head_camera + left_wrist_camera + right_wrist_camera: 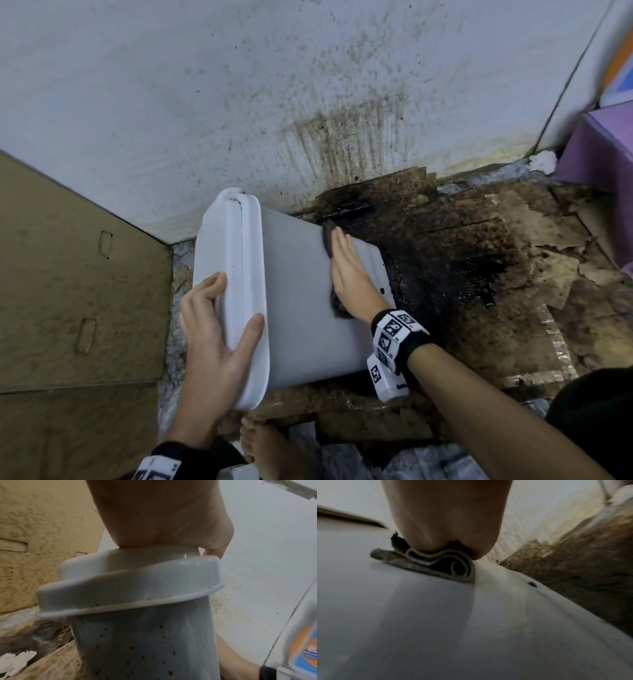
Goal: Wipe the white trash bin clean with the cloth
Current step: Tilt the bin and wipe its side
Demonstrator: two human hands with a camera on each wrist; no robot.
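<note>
The white trash bin (298,308) lies on its side on the floor, its lid end to the left. My left hand (212,335) grips the lid rim (246,274), fingers curled over the top and thumb on the near face. In the left wrist view the bin (145,642) shows many brown specks below the lid. My right hand (346,270) lies flat with straight fingers, pressing a dark folded cloth (329,240) onto the bin's upper side near its base. The right wrist view shows the cloth (436,566) folded under the palm on the bin (419,628).
A dirty white wall (274,85) stands behind the bin. Black and brown grime covers torn cardboard on the floor (462,260) to the right. A cardboard box (68,274) sits left, a purple box (603,154) at the far right. My bare foot (263,445) is below the bin.
</note>
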